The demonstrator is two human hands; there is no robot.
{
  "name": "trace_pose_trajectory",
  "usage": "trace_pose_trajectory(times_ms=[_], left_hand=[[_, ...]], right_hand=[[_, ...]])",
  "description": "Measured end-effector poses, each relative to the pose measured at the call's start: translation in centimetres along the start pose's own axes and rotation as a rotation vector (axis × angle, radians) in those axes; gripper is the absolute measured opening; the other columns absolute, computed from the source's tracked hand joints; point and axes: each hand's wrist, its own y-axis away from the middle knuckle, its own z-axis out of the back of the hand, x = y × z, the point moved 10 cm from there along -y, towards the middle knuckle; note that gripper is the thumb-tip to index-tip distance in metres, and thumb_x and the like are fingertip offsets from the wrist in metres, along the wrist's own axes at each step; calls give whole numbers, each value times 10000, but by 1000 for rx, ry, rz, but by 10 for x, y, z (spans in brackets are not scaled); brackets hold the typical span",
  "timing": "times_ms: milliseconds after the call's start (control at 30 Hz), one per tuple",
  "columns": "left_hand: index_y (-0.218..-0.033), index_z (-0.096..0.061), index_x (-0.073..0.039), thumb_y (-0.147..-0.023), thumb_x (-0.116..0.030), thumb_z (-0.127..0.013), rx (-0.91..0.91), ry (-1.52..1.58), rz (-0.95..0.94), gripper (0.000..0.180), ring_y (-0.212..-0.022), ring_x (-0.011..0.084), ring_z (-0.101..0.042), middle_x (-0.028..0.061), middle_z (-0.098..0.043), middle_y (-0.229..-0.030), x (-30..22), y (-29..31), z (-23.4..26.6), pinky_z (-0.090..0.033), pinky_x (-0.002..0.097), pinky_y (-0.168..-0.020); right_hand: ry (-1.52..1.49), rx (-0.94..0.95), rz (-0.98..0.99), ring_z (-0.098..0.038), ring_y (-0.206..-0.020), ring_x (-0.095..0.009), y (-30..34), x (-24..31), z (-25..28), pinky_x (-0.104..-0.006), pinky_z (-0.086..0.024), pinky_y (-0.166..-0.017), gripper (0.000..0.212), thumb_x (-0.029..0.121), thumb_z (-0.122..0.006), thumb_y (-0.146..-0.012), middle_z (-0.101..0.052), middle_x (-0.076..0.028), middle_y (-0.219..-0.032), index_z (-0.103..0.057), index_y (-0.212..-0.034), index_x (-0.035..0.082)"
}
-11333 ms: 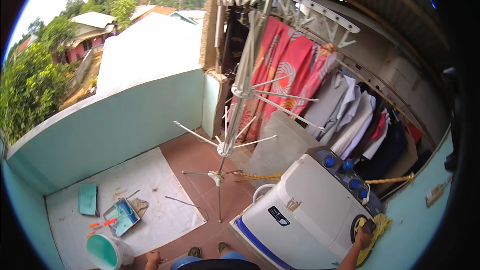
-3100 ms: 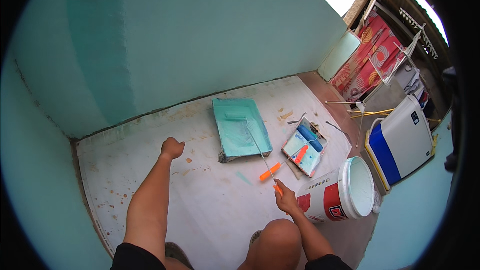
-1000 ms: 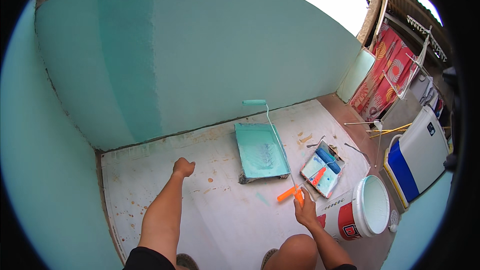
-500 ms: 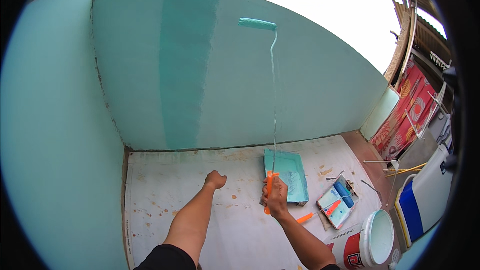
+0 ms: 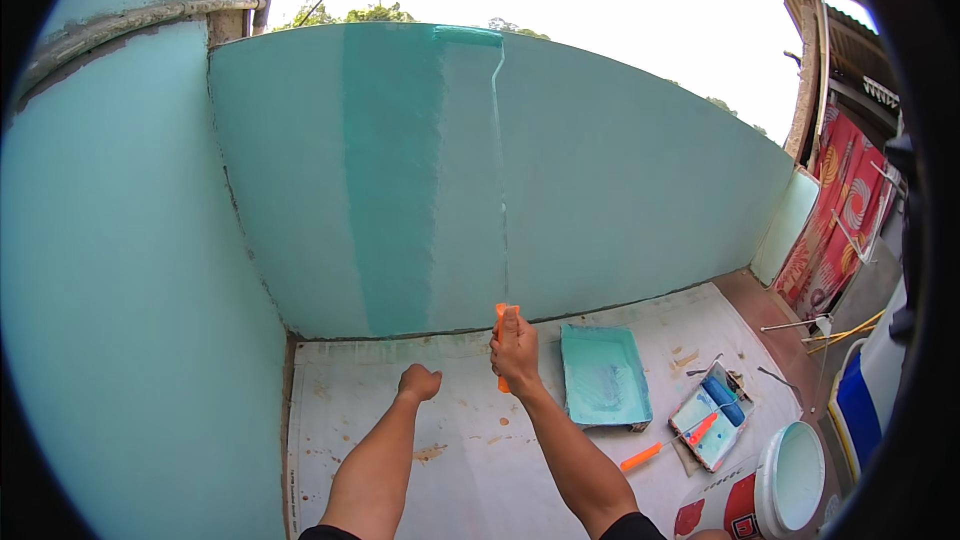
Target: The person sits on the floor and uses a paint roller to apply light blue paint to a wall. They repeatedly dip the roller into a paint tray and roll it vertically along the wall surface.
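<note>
My right hand (image 5: 516, 350) is wrapped round the orange handle of a long paint roller (image 5: 468, 35). Its thin rod runs upward, and the teal sleeve lies against the top edge of the wall (image 5: 600, 170), beside a darker, freshly coated upright stripe (image 5: 392, 180). Out in front of me, over the floor sheet, my left hand (image 5: 420, 381) is closed in a loose fist, with nothing visible in it. To the right of my right hand lies a teal paint tray (image 5: 606, 380) with paint in it.
Farther right, a small tray (image 5: 702, 440) holds a blue roller (image 5: 724, 398) and an orange-handled tool. Nearby stands a white paint bucket (image 5: 795, 478). A stained white sheet (image 5: 470, 480) covers the floor. A side wall (image 5: 130, 270) rises at left; a red patterned cloth (image 5: 845, 210) hangs at right.
The roller has moved left and up to the wall's top edge, its sleeve now beside the dark stripe. My right hand has risen leftward, away from the tray. The view has shifted.
</note>
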Motion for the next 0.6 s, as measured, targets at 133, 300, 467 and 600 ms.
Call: trace_pose_trajectory(times_ms=[133,300,467,600], left_hand=[[-720,-663,-16,-887,-356,-625,8,16,24,381,-561,215,-676,113,-671,-621,11,4,6,-543,345,-645],[-714,-662,-19,-889,-359,-627,51,31,-1,384,-527,206,-661,111,-667,-608,3,6,5,-533,344,-571],[-691,-657,-15,-890,-360,-623,65,19,-40,399,-512,203,-655,117,-668,-604,-5,6,-1,-531,339,-553],[-666,-652,-16,-888,-365,-623,39,16,-75,415,-505,203,-653,118,-663,-587,-9,2,-4,-535,341,-556]], right_hand=[[6,-30,19,-374,-477,-47,-6,11,-4,-243,-310,-421,559,528,-389,-1028,-400,36,-561,-472,-718,70],[-4,-26,37,-381,-483,-49,-16,21,-6,-245,-311,-429,558,525,-399,-1026,-395,38,-561,-473,-714,69],[17,-34,-39,-395,-500,-50,-21,8,-6,-244,-319,-439,556,525,-407,-1024,-403,36,-567,-477,-719,65],[23,-37,35,-379,-467,-50,-21,0,-8,-240,-313,-412,548,542,-409,-1016,-403,38,-566,-465,-731,77]])
